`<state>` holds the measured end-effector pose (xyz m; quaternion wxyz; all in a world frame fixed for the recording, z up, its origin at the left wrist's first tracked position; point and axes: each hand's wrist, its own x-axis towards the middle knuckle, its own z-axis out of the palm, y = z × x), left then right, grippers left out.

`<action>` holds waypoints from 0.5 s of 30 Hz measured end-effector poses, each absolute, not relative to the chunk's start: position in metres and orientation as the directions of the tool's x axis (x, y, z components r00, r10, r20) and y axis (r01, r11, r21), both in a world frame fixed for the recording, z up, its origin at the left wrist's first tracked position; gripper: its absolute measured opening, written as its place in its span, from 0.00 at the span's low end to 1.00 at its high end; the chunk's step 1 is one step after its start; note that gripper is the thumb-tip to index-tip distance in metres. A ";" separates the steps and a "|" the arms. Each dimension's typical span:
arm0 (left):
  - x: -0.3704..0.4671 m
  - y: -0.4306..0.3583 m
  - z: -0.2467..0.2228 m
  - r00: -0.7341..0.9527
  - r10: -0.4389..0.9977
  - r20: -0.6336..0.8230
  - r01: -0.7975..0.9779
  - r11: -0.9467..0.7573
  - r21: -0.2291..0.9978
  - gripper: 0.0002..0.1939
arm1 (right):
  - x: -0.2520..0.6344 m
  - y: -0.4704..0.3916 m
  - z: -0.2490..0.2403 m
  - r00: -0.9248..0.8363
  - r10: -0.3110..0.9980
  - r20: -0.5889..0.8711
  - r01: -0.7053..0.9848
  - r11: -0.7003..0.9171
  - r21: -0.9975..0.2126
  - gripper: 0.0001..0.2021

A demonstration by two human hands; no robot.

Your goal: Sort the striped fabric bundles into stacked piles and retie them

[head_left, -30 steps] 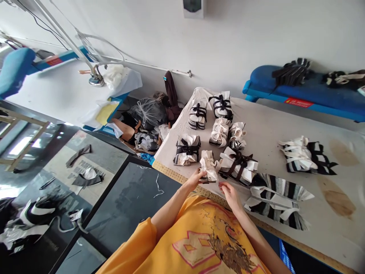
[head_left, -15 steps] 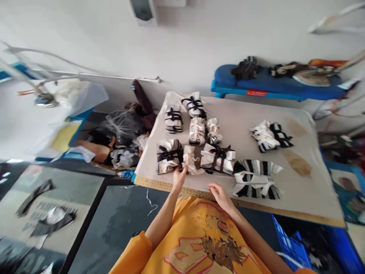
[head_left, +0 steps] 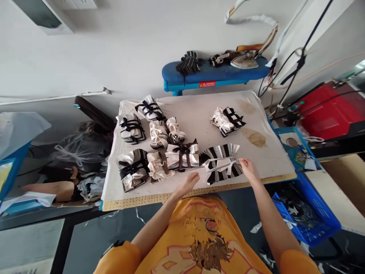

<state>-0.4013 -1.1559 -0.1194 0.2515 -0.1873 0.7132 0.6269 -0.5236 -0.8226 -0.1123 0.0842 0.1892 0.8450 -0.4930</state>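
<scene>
The striped bundle (head_left: 222,164) lies near the surface's (head_left: 199,118) front edge, seemingly for easy reach, between the left hand (head_left: 187,184), fingers loosely extended and empty, and the right hand (head_left: 250,171), its pinch unclear.

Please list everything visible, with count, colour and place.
Table: one, pale, centre
Tied bundles: seven, white and dark, table's left half
Other bundles: two, black and white, table's right
Striped fabric: count unclear, black and white, table's front
Padded board: one, blue, behind table
Iron: one, grey, on board
Boxy object: one, red, far right
Crate: one, blue, lower right
Bag: one, clear, left
Shirt: one, yellow, bottom
Left hand: one, bare, left of striped fabric
Right hand: one, bare, at its right
</scene>
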 end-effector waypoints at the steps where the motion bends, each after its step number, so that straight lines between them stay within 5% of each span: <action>1: -0.416 -1.133 -0.127 -0.800 0.037 -0.599 -0.592 0.114 0.798 0.26 | -0.536 -0.820 -0.119 -0.909 0.214 -0.359 0.418 0.457 -0.786 0.08; 11: -0.460 -1.044 -0.156 -0.700 -0.264 -0.664 -0.664 -0.103 0.741 0.36 | -0.578 -0.819 -0.146 -0.861 -0.178 -0.476 0.365 0.435 -0.823 0.16; 15: -0.463 -1.045 -0.153 -0.676 -0.222 -0.703 -0.653 -0.262 0.711 0.31 | -0.554 -0.819 -0.120 -0.876 -0.251 -0.412 0.285 0.419 -0.862 0.25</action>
